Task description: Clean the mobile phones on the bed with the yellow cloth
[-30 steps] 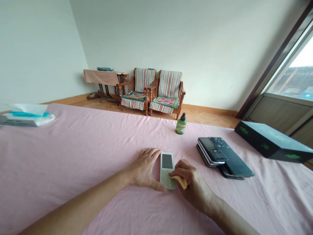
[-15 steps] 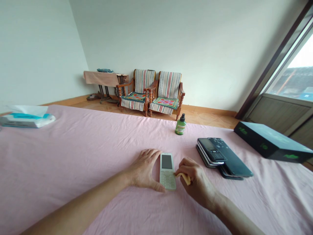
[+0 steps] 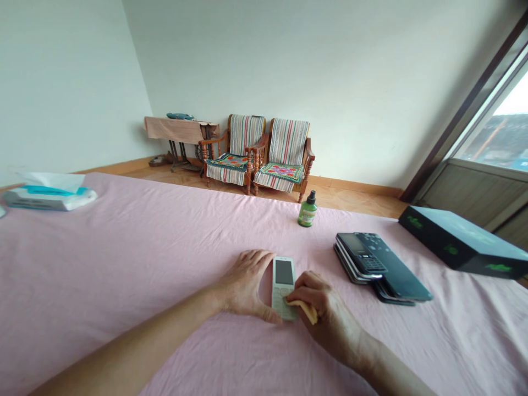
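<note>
A white keypad mobile phone point(image 3: 284, 273) lies face up on the pink bedsheet, its dark screen pointing away from me. My left hand point(image 3: 247, 286) braces it from the left, with the index finger at the top corner and the thumb at the bottom edge. Pinched in my right hand point(image 3: 315, 297) is a folded yellow-orange cloth point(image 3: 307, 312). The cloth's tip touches the phone's keypad, covering part of the right-hand keys.
To the right are a stack of keypad phones point(image 3: 361, 256) and larger dark phones or tablets point(image 3: 402, 269). Beyond them sits a black box point(image 3: 466, 242). A green spray bottle point(image 3: 307, 210) stands ahead, and a wipes or tissue pack point(image 3: 53, 197) lies far left.
My right hand has brought the cloth leftward from the phone's right edge onto its keypad. My left hand keeps its place at the phone. The whole view has shifted slightly.
</note>
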`<state>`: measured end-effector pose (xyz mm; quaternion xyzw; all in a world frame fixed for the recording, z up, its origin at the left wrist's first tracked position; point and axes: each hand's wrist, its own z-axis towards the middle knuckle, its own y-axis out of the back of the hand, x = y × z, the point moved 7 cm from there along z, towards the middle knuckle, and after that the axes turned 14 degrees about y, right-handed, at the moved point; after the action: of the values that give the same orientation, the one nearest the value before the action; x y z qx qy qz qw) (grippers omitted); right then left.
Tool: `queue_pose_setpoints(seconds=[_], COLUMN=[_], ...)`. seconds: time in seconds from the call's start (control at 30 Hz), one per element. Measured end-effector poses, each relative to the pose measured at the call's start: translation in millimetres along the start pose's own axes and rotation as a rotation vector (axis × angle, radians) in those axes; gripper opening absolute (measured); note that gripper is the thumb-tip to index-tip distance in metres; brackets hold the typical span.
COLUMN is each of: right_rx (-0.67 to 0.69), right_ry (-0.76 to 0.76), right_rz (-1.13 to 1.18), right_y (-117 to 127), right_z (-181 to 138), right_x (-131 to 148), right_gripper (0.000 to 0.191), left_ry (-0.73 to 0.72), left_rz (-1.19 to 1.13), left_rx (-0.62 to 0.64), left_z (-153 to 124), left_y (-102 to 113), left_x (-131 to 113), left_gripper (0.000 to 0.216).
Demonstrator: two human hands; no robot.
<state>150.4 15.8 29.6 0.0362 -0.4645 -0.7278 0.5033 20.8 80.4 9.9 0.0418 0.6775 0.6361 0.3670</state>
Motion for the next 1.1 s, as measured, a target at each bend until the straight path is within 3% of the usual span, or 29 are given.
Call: queue_pose_setpoints(seconds=[0.23, 0.83, 1.1], right_rx=[0.091, 0.126, 0.119], right_ry=[-0.031, 0.011, -0.004], right_rz=[-0.103, -0.072, -0.083], right_y=[5, -14, -10], right_z=[2, 13, 13], right_x=[-1, 15, 13], right_gripper=[0.030, 0.022, 0.024], left_ry=[-0.010, -0.040, -0.035], left_rz=[-0.016, -0.001, 0.021], left_rx=[-0.010, -0.019, -0.022], left_z=[0, -1, -2], left_y=[-1, 2, -1], left_x=[1, -3, -1], left_gripper=[0.108, 0.100, 0.105])
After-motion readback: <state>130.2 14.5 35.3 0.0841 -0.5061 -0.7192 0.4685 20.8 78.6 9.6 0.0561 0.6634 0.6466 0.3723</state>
